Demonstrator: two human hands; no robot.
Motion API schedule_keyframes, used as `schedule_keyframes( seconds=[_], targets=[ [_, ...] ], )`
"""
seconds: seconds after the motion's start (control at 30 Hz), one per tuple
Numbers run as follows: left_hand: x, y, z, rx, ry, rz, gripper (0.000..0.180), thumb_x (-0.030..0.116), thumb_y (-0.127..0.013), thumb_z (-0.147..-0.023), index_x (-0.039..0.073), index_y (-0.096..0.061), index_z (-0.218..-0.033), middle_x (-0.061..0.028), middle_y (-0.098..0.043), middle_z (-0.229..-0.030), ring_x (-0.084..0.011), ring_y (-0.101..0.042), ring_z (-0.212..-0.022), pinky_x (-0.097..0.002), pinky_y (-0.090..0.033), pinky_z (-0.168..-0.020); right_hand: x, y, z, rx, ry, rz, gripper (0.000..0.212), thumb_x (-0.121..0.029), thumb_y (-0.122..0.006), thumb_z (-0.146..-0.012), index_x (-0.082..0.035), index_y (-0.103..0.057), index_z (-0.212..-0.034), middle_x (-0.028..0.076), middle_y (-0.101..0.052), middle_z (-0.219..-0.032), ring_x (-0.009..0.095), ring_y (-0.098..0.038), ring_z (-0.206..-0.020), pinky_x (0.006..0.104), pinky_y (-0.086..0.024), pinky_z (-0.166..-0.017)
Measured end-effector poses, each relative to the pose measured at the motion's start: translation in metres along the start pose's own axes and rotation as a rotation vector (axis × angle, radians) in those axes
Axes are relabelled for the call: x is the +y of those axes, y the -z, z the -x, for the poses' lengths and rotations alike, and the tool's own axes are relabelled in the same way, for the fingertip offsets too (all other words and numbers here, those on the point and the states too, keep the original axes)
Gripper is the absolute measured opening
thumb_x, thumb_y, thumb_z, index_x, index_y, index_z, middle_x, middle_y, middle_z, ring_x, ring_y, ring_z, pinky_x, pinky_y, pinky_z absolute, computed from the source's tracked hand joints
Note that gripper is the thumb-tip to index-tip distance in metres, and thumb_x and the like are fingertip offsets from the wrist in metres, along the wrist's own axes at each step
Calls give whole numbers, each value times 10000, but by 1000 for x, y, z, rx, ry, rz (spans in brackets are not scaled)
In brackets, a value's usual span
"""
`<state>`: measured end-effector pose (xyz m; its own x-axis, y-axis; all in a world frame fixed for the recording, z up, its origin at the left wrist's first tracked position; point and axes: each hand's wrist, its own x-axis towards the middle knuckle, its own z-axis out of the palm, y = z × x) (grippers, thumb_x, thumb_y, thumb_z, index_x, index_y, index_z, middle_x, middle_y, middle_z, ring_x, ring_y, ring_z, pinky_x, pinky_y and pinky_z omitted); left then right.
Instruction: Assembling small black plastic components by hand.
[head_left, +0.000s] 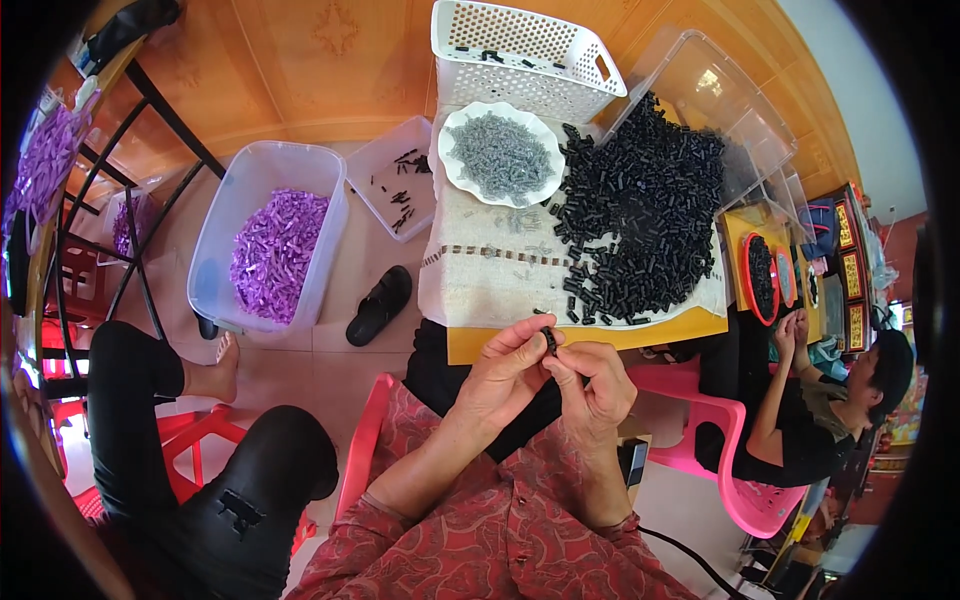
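Observation:
My left hand (pixel 508 368) and my right hand (pixel 592 385) meet over my lap, just short of the table's near edge. Between their fingertips sits a small black plastic piece (pixel 549 341), pinched from both sides; its exact kind is too small to make out. Beyond them, a big heap of similar black pieces (pixel 645 210) covers the right part of a pale cloth (pixel 480 295). Small clear grey pieces (pixel 500 155) fill a white scalloped plate (pixel 450 180) on the cloth's far left, and a few more lie loose below it.
Behind the plate stands a white perforated basket (pixel 530 85). A clear bin (pixel 690 70) lies tipped behind the heap. On the floor at left are a tub (pixel 210 250) of purple pieces, a shallow box (pixel 375 165) and a black slipper (pixel 380 305). People sit on both sides.

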<state>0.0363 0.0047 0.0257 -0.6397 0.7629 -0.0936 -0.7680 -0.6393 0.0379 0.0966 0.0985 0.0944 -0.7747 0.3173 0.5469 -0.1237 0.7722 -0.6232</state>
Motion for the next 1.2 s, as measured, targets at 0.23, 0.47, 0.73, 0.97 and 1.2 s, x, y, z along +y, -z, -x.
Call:
schedule_keyframes(
  seconds=[0.23,0.47,0.73,0.97,1.2],
  targets=[
    [-2,3,-1,-7,-1,-3,261,74,-597,-936,29,-618,-1192,-81,-647,-1050,-148,-605,-960,-283,-492,-870,2,-3,0,13,23,37,178,-18,-786,-746,-20,-651,-861,112,-659,-777,233,-653,-659,299,-516,-556],
    [-3,8,-2,-43,-50,-70,253,58,-587,-939,18,-620,-1186,-89,-648,-1051,-158,-600,-968,-298,-484,-882,4,-4,1,30,73,50,169,-18,-779,-760,-20,-643,-860,114,-651,-786,204,-638,-649,278,-493,-539],
    [-2,8,-1,-78,-88,-136,247,36,-576,-940,7,-621,-1180,-101,-652,-1048,-163,-600,-979,-301,-478,-899,2,-3,-1,20,108,93,173,-13,-773,-763,-22,-639,-872,127,-648,-787,239,-642,-648,295,-500,-543],
    [3,5,-1,-101,-89,-228,243,6,-563,-939,-1,-630,-1172,-107,-661,-1039,-157,-611,-962,-289,-487,-899,6,3,-3,-17,77,54,201,-24,-790,-741,-22,-635,-868,112,-642,-780,228,-638,-643,296,-498,-532],
    [8,5,-3,-169,-93,-292,299,-33,-564,-924,5,-611,-1217,-108,-655,-1045,-152,-612,-959,-270,-500,-858,5,9,-15,-100,30,-60,379,-29,-815,-677,-25,-646,-1017,110,-643,-913,227,-623,-749,297,-512,-611]
  ],
)
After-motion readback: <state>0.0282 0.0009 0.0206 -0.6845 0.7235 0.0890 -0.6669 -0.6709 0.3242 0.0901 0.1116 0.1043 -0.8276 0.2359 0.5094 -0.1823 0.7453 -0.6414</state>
